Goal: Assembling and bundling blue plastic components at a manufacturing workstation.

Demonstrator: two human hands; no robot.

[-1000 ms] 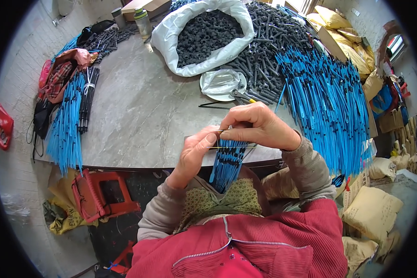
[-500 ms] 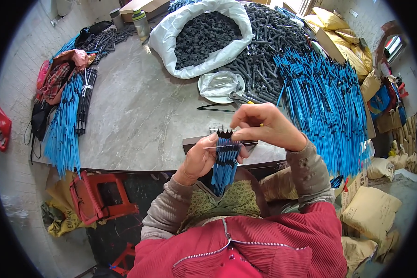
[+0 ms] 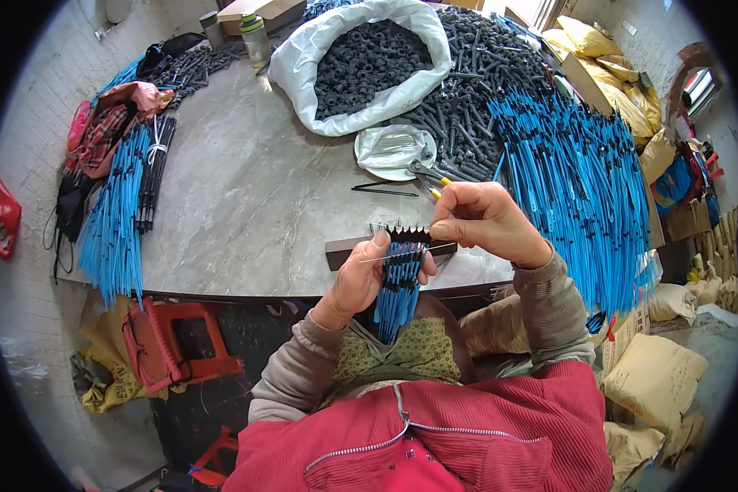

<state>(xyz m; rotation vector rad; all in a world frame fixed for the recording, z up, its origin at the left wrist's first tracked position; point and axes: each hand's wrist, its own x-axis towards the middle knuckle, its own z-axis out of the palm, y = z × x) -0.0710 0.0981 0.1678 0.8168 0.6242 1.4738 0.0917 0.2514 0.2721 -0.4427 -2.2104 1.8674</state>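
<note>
A bundle of blue rods (image 3: 398, 287) with black tips is gripped upright in the left hand (image 3: 361, 275), fingers closed around it, at the near edge of the grey tabletop (image 3: 246, 205). The right hand (image 3: 484, 221) is held just beside the bundle's top, fingers pinched on a thin pale tie (image 3: 406, 252) that is drawn across the rods. A dark flat bar (image 3: 344, 246) is seen lying on the tabletop directly behind the bundle. Further back, a white sack of black parts (image 3: 369, 66), a round metal dish (image 3: 394, 152) and yellow-handled pliers (image 3: 426, 176) are noted. A large spread of blue rods (image 3: 574, 172) is laid at the right, a smaller one (image 3: 119, 221) at the left.
</note>
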